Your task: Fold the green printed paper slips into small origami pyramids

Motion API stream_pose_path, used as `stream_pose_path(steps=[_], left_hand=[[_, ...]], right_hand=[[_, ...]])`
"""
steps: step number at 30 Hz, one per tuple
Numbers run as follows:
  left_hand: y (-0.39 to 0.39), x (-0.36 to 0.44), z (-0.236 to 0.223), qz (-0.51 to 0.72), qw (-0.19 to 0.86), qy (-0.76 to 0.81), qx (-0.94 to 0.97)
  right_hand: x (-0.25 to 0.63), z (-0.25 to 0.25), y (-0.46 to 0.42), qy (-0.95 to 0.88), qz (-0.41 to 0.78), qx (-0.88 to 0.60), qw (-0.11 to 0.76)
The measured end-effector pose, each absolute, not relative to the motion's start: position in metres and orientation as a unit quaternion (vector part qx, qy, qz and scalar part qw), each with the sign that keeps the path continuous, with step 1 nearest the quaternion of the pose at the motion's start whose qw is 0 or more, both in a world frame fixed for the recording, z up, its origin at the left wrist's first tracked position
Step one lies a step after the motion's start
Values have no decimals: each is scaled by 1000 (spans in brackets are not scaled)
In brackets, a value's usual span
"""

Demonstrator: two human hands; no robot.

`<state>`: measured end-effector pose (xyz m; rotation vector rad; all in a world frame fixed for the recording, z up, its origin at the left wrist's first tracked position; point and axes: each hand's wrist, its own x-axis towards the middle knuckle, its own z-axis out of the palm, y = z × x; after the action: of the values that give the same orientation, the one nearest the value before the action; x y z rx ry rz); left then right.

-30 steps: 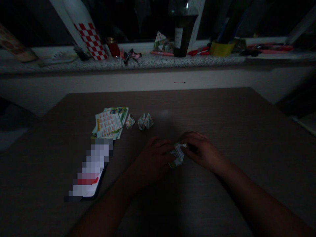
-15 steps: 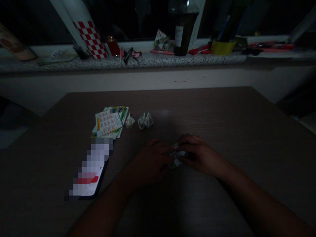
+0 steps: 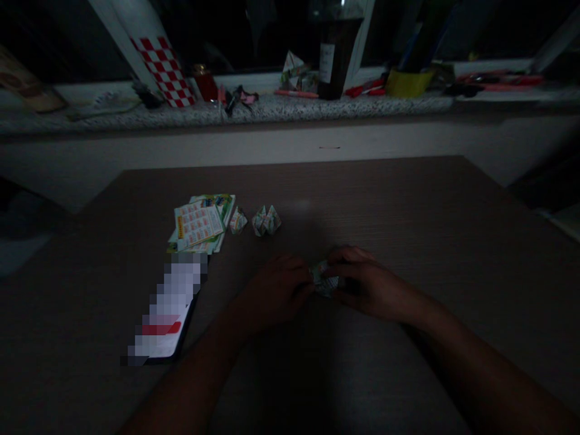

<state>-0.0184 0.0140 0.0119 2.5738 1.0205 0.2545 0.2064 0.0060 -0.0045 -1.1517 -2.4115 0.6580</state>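
Observation:
A small piece of printed paper [image 3: 326,285], partly folded, is between my two hands low over the table. My left hand [image 3: 278,290] is closed, its fingertips pinching the paper's left edge. From the right, my right hand [image 3: 369,281] grips it with thumb and fingers curled around its side. The fingers and dim light hide the paper's edges and part of its folds. Farther back stand a single folded paper piece [image 3: 238,220] and a pair of pointed folded paper pieces [image 3: 266,221] touching each other.
Printed paper sheets [image 3: 199,225] lie stacked at the left, with a lit phone [image 3: 170,338] below them. On the granite windowsill [image 3: 272,112] stand a checkered bottle [image 3: 167,75], a dark bottle [image 3: 334,66], a yellow holder [image 3: 409,83], pens and clips. The wooden table [image 3: 408,199] meets the wall.
The paper between my hands now looks smaller and more folded, its lower flap no longer spread toward me. My left fingers have drawn back slightly to its left edge.

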Motion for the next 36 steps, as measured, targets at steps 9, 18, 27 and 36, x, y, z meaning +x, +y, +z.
stream_pose_path(steps=[9,18,27,36], left_hand=[[9,-2,6,74,122,440,887],[11,3,0,59,87,445,889],[13,4,0,45,76,443,892],[16,4,5,36,84,435,896]], right_hand=[[204,-5,6,-848,241,-431,196],[200,-10,6,-840,225,-452,200],[202,-7,7,-838,247,-442,204],[202,-7,8,-836,252,-443,203]])
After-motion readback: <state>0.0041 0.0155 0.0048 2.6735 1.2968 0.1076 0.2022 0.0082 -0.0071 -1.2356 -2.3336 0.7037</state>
